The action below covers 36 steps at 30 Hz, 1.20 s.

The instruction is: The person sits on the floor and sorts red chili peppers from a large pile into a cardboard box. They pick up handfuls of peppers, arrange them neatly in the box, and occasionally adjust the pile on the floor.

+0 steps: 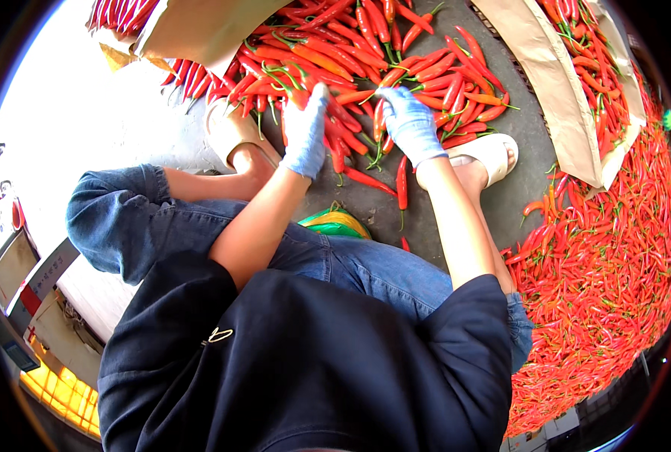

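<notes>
Red chili peppers (335, 60) with green stems lie in a loose heap on the grey floor in front of me. Both my hands wear pale blue gloves. At the heap's near left side, my left hand (305, 134) is closed on chili peppers (298, 98), whose red tips and green stems show at its fingers. To the right, my right hand (411, 124) has its fingers closed round chili peppers (380, 119) beside the heap; its grip is partly hidden. A few single peppers, such as a red chili pepper (401, 184), lie on the floor nearer to me.
Cardboard boxes of peppers, with a brown flap (200, 34) and a long brown side (557, 90), stand at the far left and right. A large spread of chili peppers (599, 301) covers the right side. A green and yellow bag (337, 223) lies below my knees.
</notes>
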{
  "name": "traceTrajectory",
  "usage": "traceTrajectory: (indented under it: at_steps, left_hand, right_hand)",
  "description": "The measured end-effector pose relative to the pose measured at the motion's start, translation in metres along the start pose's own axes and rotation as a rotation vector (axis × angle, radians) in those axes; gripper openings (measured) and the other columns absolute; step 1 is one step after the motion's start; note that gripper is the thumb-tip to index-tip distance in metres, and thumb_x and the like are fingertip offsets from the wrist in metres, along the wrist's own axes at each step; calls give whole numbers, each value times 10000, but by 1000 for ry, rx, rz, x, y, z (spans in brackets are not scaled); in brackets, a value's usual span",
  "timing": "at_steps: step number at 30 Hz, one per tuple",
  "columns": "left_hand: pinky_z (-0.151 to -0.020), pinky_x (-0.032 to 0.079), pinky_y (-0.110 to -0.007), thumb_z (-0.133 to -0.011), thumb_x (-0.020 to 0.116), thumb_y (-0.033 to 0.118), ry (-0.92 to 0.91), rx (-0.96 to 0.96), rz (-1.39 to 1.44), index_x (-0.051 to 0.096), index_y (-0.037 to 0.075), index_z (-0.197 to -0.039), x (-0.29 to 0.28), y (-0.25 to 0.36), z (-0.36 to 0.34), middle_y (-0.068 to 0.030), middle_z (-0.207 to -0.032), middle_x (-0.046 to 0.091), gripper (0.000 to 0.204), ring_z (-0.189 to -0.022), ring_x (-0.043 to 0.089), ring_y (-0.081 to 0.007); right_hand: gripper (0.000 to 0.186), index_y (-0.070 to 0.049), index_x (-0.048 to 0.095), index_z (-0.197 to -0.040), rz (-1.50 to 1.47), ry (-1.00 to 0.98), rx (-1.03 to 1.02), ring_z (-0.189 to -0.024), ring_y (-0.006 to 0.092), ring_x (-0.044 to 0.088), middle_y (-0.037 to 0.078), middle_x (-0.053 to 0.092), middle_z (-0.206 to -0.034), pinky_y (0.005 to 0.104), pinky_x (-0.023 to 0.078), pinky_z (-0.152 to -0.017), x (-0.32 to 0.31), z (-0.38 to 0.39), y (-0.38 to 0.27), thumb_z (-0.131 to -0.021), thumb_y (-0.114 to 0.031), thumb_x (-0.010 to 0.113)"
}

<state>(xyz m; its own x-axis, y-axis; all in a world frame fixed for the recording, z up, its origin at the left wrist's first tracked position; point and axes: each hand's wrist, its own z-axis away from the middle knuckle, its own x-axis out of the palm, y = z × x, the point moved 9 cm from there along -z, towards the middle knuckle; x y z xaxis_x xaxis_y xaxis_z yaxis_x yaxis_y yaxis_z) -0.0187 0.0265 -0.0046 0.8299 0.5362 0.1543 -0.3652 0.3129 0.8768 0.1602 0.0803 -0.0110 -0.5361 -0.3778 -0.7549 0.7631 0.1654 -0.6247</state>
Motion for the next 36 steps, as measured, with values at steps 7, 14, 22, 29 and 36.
traceTrajectory:
  at_steps: [7,14,22,29,36]
  left_hand:
    - [-520,501,-302,-823,596,78,156,77,209,499,20,-923,-26,54,-20,-75,-708,564,150,-560,572,-175]
    - [-734,478,-300,-799,644,120,-5,-200,210,513,48,-1044,-5,-26,-12,-54,-905,581,287,-814,570,-151]
    - [-637,526,-342,-808,629,99,223,-79,323,520,45,-1006,-40,-27,-35,-82,-814,594,233,-687,596,-193]
    - [-661,488,-289,-803,627,89,326,-59,458,531,34,-1010,-51,-13,-37,-51,-833,603,234,-716,587,-153]
    - [-581,534,-368,-822,613,103,533,-53,489,501,41,-1014,-79,-35,-30,-85,-789,578,231,-666,595,-215]
  right_hand:
    - [304,-126,534,-1037,384,6,-211,-943,297,551,110,531,-993,405,471,-813,47,-29,-34,-759,-208,627]
    - [246,-55,560,-996,68,-220,-165,-844,363,582,179,597,-908,408,480,-751,33,-16,-84,-846,-250,542]
    - [348,-144,563,-1123,226,-42,122,-1047,327,536,152,489,-1186,412,452,-890,36,-112,-39,-800,-268,601]
    - [448,-81,497,-1139,269,-328,105,-1025,315,574,200,586,-1094,435,457,-871,55,-123,-69,-776,-325,593]
    - [558,-36,466,-1168,308,-347,36,-1101,327,520,193,513,-1192,430,434,-914,58,-116,-67,-756,-371,639]
